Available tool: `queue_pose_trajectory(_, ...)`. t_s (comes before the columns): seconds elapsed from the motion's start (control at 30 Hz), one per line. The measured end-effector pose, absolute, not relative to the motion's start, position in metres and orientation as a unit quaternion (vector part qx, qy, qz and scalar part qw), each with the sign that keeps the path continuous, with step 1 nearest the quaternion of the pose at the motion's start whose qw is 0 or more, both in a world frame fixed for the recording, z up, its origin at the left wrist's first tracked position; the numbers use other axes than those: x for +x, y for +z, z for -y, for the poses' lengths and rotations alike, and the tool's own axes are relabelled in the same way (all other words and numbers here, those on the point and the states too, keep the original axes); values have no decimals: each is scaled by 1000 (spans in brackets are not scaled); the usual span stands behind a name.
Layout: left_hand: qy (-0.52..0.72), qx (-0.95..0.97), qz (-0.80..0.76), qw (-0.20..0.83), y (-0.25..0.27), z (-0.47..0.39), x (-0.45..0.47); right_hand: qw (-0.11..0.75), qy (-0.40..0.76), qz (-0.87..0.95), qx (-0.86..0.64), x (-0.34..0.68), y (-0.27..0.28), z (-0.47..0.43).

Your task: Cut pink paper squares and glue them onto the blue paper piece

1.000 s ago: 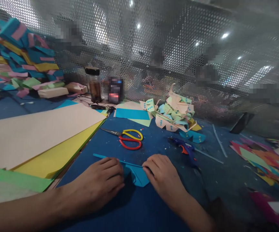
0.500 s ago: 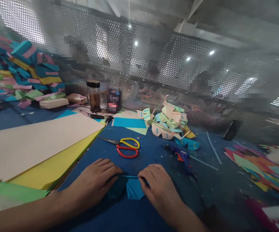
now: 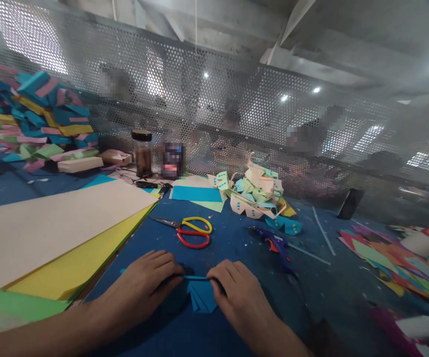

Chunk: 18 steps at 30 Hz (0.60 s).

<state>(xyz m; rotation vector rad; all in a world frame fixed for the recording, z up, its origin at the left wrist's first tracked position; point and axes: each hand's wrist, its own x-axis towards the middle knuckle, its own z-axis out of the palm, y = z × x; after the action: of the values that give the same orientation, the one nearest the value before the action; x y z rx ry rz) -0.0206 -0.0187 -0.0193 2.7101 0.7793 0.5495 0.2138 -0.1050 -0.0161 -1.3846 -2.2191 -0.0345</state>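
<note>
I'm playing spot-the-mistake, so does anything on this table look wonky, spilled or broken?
Nothing looks spilled or broken. The coloured papers at right are spread crookedly instead of stacked evenly, and tiny scraps dot the blue table. The creased blue paper at the bottom middle seems folded, not damaged.

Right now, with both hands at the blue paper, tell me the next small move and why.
Probably press along the top edge of the blue paper with the right hand while the left hand steadies it: both hands hold that narrow edge, and the creased part between them fans out below it.
</note>
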Motion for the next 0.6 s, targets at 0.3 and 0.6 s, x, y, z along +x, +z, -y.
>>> queue_pose_trajectory(0.3,180,932,-272,159,-18,18,-20,255,49,804,-535,212,-16,106)
queue_pose_trajectory(0.6,181,933,-269,158,-17,20,-20,235,84,791,-559,213,-17,105)
